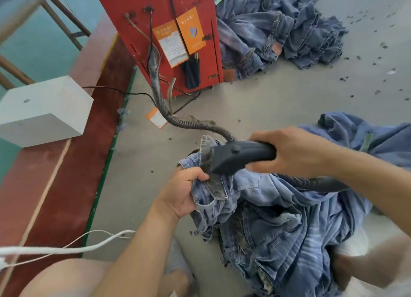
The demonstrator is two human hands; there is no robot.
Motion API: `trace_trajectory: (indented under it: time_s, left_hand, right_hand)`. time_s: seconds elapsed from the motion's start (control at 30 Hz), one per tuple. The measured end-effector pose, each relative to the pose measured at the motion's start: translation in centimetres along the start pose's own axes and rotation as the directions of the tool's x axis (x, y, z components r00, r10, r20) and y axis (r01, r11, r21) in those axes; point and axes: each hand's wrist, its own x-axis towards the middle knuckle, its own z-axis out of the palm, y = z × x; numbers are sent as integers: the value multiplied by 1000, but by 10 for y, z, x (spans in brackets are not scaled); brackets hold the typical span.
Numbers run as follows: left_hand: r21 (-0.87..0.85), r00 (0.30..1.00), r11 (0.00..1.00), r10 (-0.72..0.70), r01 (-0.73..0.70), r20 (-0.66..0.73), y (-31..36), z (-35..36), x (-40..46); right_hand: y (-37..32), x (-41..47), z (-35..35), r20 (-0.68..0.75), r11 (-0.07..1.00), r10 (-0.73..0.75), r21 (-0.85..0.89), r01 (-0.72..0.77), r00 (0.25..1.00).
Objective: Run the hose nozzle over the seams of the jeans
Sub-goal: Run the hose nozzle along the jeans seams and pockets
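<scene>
A pair of blue jeans (pixel 273 225) lies bunched on the grey work surface in front of me. My left hand (pixel 184 192) grips a raised fold of the denim near its frayed edge. My right hand (pixel 295 152) grips the handle of the dark hose nozzle (pixel 235 156), whose wide mouth presses against that held fold just above my left hand. A ribbed grey hose (pixel 160 96) runs from the nozzle up to the red machine, and another length of hose passes under my right forearm.
The red machine cabinet (pixel 160 34) stands at the back with orange labels. A heap of jeans (pixel 278 27) lies behind it at the right. A white box (pixel 44 112) sits at the left on a red-brown ledge. White cord (pixel 66 247) crosses the lower left. Lint specks dot the surface.
</scene>
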Motion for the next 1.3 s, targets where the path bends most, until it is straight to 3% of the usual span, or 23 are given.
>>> trace_trajectory:
  time_s: [0.1, 0.17, 0.3, 0.37, 0.53, 0.63, 0.73, 0.83, 0.87, 0.97, 1.0, 1.17, 1.3]
  left_hand:
    - [-5, 998, 1000, 1, 0, 56, -4, 2, 1]
    - [-29, 997, 1000, 9, -7, 72, -1, -1, 2]
    - [-95, 998, 995, 32, -27, 60, 2, -1, 5]
    - [-113, 996, 993, 32, -23, 82, 0, 3, 7]
    - [-362, 991, 925, 129, -113, 20, 23, -9, 17]
    - [-212, 999, 977, 32, -36, -22, 33, -12, 19]
    - [-74, 999, 997, -37, 39, 18, 32, -9, 14]
    - [-254, 996, 966, 59, -40, 67, 41, -17, 12]
    - [-243, 993, 968, 88, -68, 74, 45, -18, 13]
    - [190, 1000, 982, -15, 19, -23, 39, -14, 9]
    - [236, 999, 971, -33, 42, -43, 33, -13, 7]
    - [19, 982, 983, 182, -183, 43, 27, -11, 6]
    - [-74, 951, 962, 270, -262, 147, 34, 3, 2]
  right_hand:
    - [-3, 14, 6, -193, 995, 60, -70, -75, 979]
    - [7, 13, -3, -240, 991, 113, -45, -127, 964]
    - [1, -11, -9, 7, 998, -17, -62, 18, 1000]
    - [-6, -9, 5, 31, 990, -43, -134, 46, 999]
    - [9, 9, 5, -310, 988, 134, -37, -153, 941]
    - [26, 4, -7, -371, 973, 227, 45, -226, 900]
    - [30, -1, -12, -342, 973, 230, 79, -217, 911]
    - [26, -8, -15, -288, 983, 183, 68, -170, 940]
    - [23, -11, -16, -281, 986, 168, 60, -158, 945]
    - [18, -17, -16, -277, 988, 155, 65, -143, 948]
    - [17, -19, -17, -267, 987, 156, 72, -142, 951]
    - [17, -26, -13, -202, 993, 118, 55, -109, 972]
    - [12, -29, -11, -141, 997, 71, 30, -68, 987]
